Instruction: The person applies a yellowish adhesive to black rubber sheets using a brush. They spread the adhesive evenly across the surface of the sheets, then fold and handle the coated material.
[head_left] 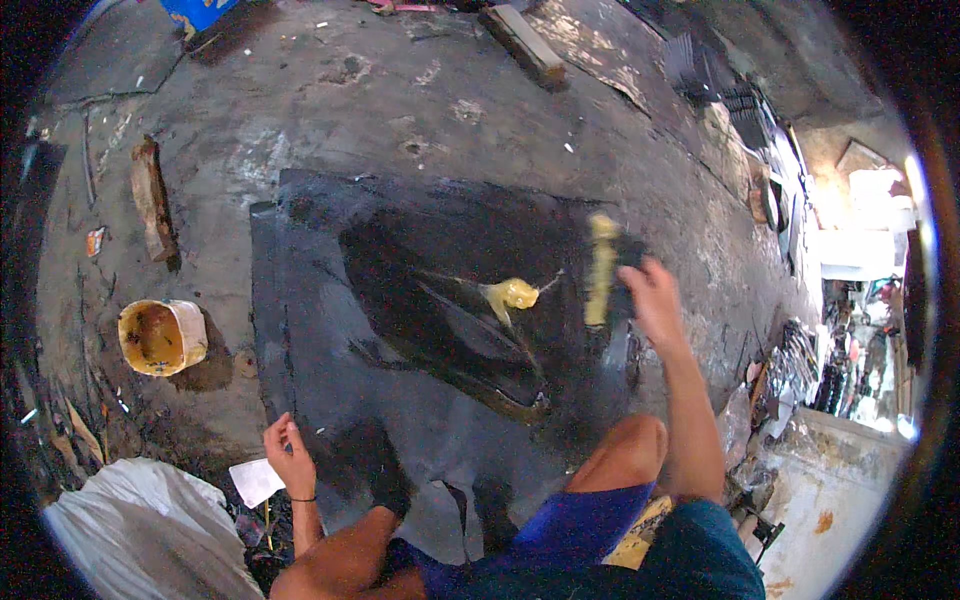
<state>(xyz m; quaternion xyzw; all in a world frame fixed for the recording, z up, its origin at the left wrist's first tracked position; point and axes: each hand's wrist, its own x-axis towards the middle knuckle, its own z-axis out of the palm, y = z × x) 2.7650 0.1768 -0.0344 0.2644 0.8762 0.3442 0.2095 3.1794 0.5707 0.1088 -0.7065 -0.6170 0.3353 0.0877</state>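
A large black sheet (320,300) lies on the floor before me. On its middle is a dark wet patch with glossy streaks and a lump of yellow paste (516,293). Over the sheet's right side, my right hand (655,302) is closed on a dark flat spreader (625,275), slightly blurred, with yellow paste thick along its left edge. My left hand (288,458) is near the sheet's lower left edge, fingers loosely bent and apart, nothing visible in them. A white tub (195,340) with yellowish residue inside stands to the left of the sheet.
A wooden piece (152,200) lies at the left, and a wooden block (524,46) at the far side. A pale sack (150,530) and a white paper (257,482) are near left. Stacked dark pieces (692,65) and clutter line the right. My foot rests on the sheet.
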